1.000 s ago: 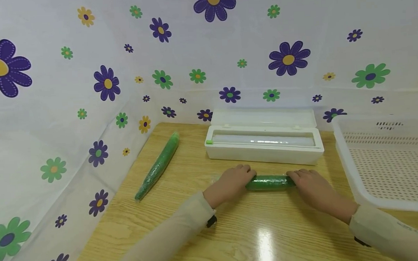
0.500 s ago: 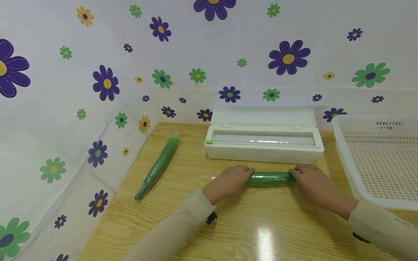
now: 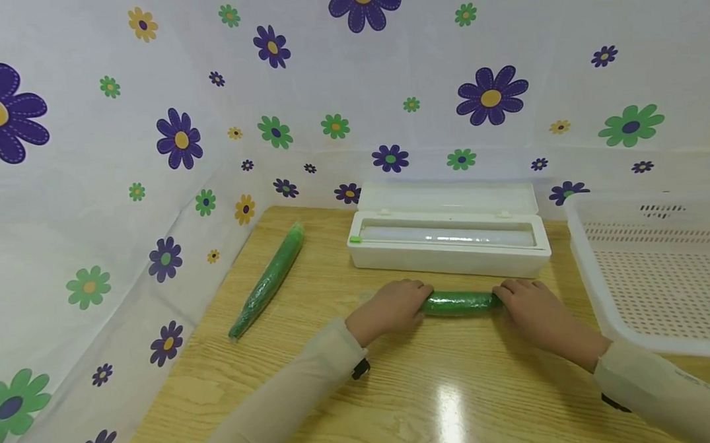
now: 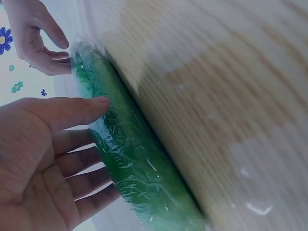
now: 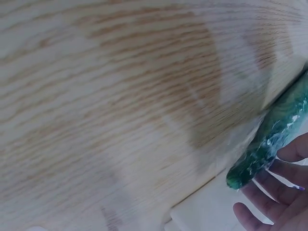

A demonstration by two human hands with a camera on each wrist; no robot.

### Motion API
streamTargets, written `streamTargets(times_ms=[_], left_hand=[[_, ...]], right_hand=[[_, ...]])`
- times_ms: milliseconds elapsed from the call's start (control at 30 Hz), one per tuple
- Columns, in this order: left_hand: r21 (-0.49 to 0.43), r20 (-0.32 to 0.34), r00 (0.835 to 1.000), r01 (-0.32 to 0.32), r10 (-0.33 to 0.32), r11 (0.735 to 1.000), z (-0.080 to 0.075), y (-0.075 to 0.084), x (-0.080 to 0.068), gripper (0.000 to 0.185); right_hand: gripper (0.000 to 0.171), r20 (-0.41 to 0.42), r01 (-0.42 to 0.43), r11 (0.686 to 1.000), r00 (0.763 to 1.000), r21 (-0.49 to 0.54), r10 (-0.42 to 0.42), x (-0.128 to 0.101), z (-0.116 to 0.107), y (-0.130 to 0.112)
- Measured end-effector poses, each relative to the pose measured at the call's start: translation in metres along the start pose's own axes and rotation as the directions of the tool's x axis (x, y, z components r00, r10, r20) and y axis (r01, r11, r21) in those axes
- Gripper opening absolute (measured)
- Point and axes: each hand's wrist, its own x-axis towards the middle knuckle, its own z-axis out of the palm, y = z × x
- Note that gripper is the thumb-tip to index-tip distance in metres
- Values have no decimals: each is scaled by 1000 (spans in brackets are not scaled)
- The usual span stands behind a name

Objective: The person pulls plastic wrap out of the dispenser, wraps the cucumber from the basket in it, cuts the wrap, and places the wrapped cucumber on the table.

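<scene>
A cucumber (image 3: pixel 460 303) wrapped in clear cling film lies crosswise on the wooden table, held at both ends. My left hand (image 3: pixel 394 306) grips its left part; in the left wrist view the thumb lies along the film-covered cucumber (image 4: pixel 139 159) with the fingers on its far side. At the other end, my right hand (image 3: pixel 532 316) holds it between thumb and fingers, as the right wrist view shows near the cucumber's tip (image 5: pixel 260 154). Loose film sticks out past the left hand. A second wrapped cucumber (image 3: pixel 268 281) rests slanted at the left.
Just behind the hands stands a white cling film box (image 3: pixel 448 257), its lid (image 3: pixel 446 199) raised and a film roll (image 3: pixel 451 236) inside. A white perforated basket (image 3: pixel 592 287) is on the right. Flower-printed sheeting (image 3: pixel 319 71) borders the table at back and left.
Both hands have shifted the cucumber slightly away from the body, toward the box, turning it a little. Over the last half second they have barely moved.
</scene>
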Motion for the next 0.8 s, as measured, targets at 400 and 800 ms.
streamTargets(times_ms=[400,800], left_hand=[[-36,-14,1000,-15,14,999,-1,0,-6,42],[-113,-4,1000,-19,19,993,0,-13,1,43]], right_hand=[[28,40,-11,999,999,31,10,-7,-2,-1],[29,104,-105,983,990,153,90,-11,2,8]])
